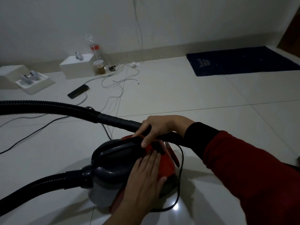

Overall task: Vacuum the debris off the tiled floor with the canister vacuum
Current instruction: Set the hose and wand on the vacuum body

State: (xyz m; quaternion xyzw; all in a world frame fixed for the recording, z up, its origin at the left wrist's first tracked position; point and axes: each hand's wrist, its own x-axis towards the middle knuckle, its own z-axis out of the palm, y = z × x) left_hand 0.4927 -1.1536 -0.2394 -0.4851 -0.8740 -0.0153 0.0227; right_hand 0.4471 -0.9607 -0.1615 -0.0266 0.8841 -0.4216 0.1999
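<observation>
Tiled floor (211, 98): glossy, smooth, reflective. Canister vacuum (113, 168): smooth plastic, slight sheen. Hose (48, 106): ribbed matt plastic. Mat (243, 61): dark cloth. Bottle (97, 51): clear plastic.

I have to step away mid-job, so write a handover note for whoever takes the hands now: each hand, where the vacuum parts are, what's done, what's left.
Right hand: grip closed around the black wand, held above the canister.
Left hand: flat and open on the red canister vacuum, fingers near its top; holding nothing.
The canister sits on the tiled floor. Its ribbed hose leaves the front and loops back in at the left to the wand. Black power cord trails beside the canister.
Done: nothing visibly vacuumed; the nozzle is out of view.
Left: start vacuuming. Small specks lie near the loose white cables; the navy mat shows specks too.
</observation>
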